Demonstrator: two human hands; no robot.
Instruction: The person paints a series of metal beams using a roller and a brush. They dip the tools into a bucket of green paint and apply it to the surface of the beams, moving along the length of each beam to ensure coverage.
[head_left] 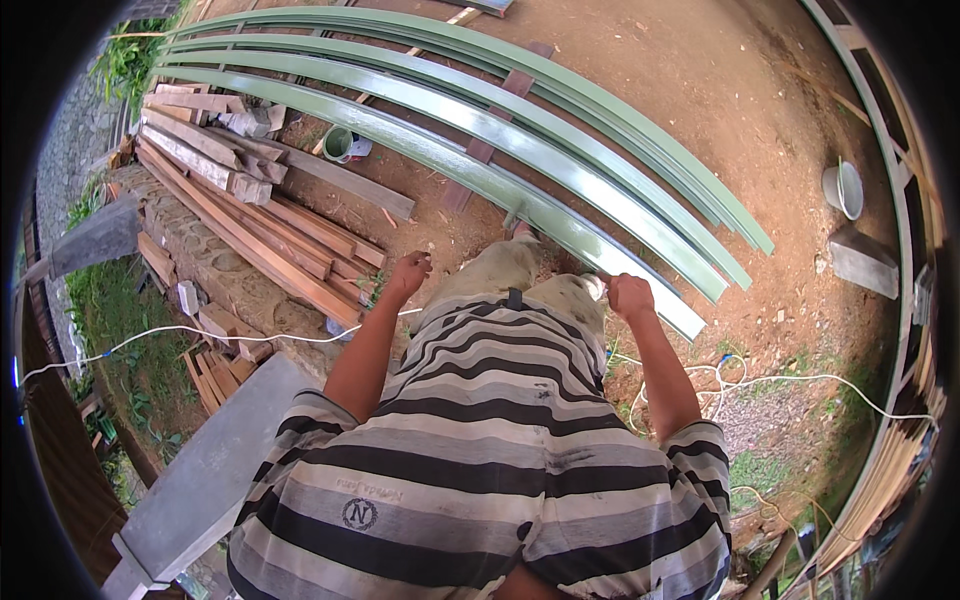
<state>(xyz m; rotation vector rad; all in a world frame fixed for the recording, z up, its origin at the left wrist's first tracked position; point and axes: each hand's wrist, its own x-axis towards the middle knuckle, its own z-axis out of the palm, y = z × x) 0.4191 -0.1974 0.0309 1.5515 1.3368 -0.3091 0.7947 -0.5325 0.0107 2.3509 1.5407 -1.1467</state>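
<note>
My right hand (pixel 628 295) is closed in a fist at the near edge of the closest long green plank (pixel 470 172). Whatever it may grip is hidden; a small pale patch shows beside its knuckles. Off to the left, away from the planks, my left hand (pixel 410 274) hangs with loosely bent fingers, a little apart, and nothing visible in them. The closest plank looks glossy, as if coated with wet paint. Beyond it lie more green planks (pixel 610 185), side by side. A short greenish stub (pixel 514 212) shows at the closest plank's edge, near my foot.
Brown crosspieces (pixel 481 150) lie under the planks. Timber beams (pixel 255 235) are stacked at left, near a green-stained bucket (pixel 338 143). To the right are a pale bucket (pixel 845 188), a grey block (pixel 864 262) and a white cable (pixel 800 378) across the ground.
</note>
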